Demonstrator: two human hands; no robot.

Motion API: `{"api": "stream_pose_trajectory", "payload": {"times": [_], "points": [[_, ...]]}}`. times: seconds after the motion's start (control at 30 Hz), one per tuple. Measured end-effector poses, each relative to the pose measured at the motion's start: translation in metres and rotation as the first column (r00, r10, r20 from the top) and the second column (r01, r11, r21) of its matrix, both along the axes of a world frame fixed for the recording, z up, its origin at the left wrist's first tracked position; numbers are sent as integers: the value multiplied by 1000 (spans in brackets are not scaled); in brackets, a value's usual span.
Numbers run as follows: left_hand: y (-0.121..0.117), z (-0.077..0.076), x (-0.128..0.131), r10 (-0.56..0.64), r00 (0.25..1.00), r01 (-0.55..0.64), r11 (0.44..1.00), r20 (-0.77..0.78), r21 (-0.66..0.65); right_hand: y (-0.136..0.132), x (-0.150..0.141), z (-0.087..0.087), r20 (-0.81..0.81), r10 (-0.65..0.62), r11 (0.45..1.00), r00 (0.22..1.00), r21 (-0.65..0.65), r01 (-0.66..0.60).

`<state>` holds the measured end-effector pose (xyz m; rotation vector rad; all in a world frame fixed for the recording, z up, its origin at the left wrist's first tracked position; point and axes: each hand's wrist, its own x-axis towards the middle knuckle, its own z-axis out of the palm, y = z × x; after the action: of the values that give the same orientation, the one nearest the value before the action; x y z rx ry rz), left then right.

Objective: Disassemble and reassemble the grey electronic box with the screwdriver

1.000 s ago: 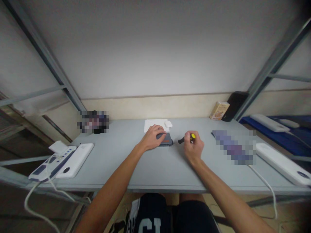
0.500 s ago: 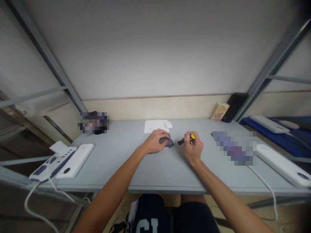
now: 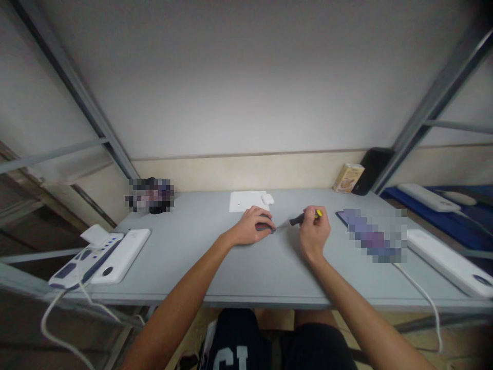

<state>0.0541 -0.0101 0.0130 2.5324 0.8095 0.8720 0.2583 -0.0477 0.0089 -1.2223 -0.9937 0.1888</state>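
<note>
Near the middle of the desk, my left hand [image 3: 252, 226] is curled over a small dark grey device [image 3: 263, 226]. My fingers cover most of it, so its kind does not show. To the right, my right hand [image 3: 315, 236] grips a screwdriver [image 3: 296, 221] by its black handle, which has a yellow end. The thin shaft points left and its tip is close to the device's right edge. Whether the tip touches it I cannot tell. Just behind my left hand, a white sheet of paper [image 3: 243, 201] lies flat with a small dark dot on it.
A small white object [image 3: 267, 199] rests at the paper's right edge. At left are a power strip [image 3: 73, 270] and a white slab-like device [image 3: 123, 257]. A blurred-out phone [image 3: 341, 218], a long white device [image 3: 442, 259] and a yellowish box [image 3: 348, 178] are at right.
My right hand has moved a little right with the screwdriver, whose shaft now shows. My left fingers have shifted right and cover more of the grey device.
</note>
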Motion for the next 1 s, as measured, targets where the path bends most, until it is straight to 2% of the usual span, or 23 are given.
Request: {"api": "stream_pose_trajectory", "payload": {"times": [0.13,0.37,0.47,0.53,0.63,0.8,0.9,1.0], "points": [[4,-4,1,9,999,-9,1000,30,-14,4,2,3,-90,5,1000,996,-19,-7],[10,-6,-3,25,995,-21,999,92,-43,4,2,3,-136,12,1000,991,-8,-13],[16,-5,-9,80,992,-74,995,97,-61,4,2,3,-149,13,1000,989,0,-13],[23,-7,-15,159,981,-152,986,115,-63,4,2,4,-150,16,1000,988,3,-16],[37,-15,-27,339,928,-338,941,154,-33,4,2,4,-149,29,1000,988,-2,-29],[55,-30,-56,606,788,-615,785,109,73,4,1,1,-132,44,999,990,-4,-45],[59,-35,-70,658,752,-659,750,27,66,4,0,0,-115,51,999,992,-12,-53],[61,-35,-77,659,752,-658,750,-1,60,3,0,1,-107,57,998,993,-20,-60]]}}
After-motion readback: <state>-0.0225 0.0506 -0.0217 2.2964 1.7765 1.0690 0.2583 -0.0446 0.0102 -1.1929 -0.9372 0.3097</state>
